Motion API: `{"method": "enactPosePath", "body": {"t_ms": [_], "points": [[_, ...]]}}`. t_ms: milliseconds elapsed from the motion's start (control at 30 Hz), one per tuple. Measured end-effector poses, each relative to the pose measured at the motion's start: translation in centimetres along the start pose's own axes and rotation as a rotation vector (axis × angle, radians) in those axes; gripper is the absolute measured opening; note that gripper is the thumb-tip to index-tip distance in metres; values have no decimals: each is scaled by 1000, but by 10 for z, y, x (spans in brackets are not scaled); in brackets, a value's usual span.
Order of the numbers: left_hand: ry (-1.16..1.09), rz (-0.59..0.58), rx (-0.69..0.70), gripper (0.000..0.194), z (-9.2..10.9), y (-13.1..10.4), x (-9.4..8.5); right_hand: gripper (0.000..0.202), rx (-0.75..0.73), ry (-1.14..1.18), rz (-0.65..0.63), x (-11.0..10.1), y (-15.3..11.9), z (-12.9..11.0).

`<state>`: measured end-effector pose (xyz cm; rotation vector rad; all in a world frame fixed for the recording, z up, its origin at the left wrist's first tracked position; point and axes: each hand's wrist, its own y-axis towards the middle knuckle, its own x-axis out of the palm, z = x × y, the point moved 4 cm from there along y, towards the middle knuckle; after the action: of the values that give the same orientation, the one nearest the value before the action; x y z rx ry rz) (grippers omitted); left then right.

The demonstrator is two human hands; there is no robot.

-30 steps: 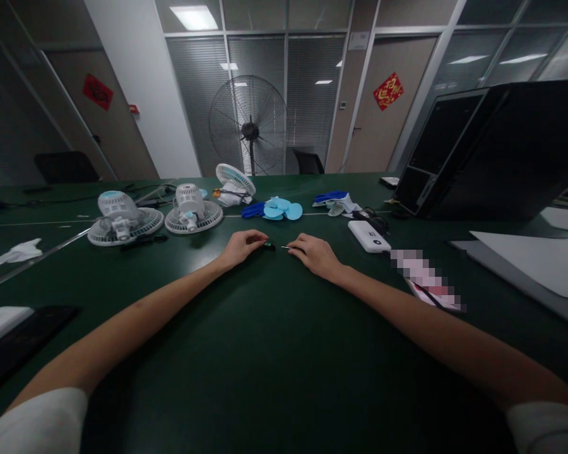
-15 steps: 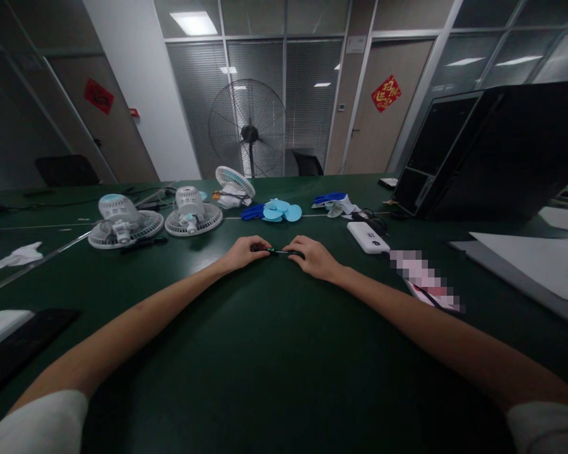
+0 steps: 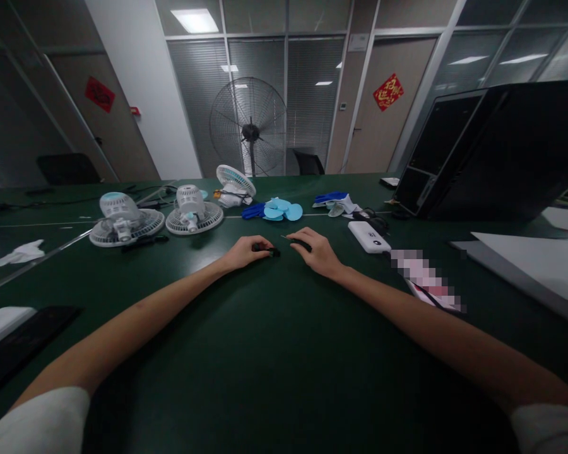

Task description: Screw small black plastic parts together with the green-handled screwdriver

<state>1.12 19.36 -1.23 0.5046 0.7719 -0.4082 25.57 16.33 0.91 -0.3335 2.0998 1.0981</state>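
Note:
My left hand [image 3: 243, 253] is closed, pinching a small dark part with a bit of green [image 3: 273, 252] between thumb and fingertips, low over the table. My right hand [image 3: 320, 253] wraps round the black handle of a small screwdriver [image 3: 301, 244]. Its thin metal shaft points left and slightly up, toward the left hand. A short gap separates the screwdriver's tip from the dark part. Fine detail on the part is too small to make out. Beyond the hands lies a light blue fan blade [image 3: 283, 210] beside a blue glove [image 3: 253, 212].
Two white fan heads [image 3: 123, 221] [image 3: 194, 214] lie face down at the left, with another white fan [image 3: 235, 185] behind. On the right are gloves [image 3: 338, 203], a white power bank [image 3: 368, 237], a partly blurred pink phone [image 3: 426, 280], papers [image 3: 534, 258] and a large black case [image 3: 502, 151].
The screwdriver's shaft has come away from the dark part and tilted up, as my right hand shifted slightly right. My left hand has stayed nearly in place.

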Motion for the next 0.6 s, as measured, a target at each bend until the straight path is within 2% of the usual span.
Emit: {"method": "enactPosePath", "body": {"t_ms": [300, 500, 600], "points": [[-2, 13, 4, 29, 16, -2, -3, 28, 55, -66, -15, 3, 0, 4], [-73, -104, 105, 27, 36, -13, -1, 26, 84, -88, 3, 1, -1, 4], [33, -124, 178, 27, 40, -15, 0, 27, 97, -90, 1, 0, -2, 4]]}}
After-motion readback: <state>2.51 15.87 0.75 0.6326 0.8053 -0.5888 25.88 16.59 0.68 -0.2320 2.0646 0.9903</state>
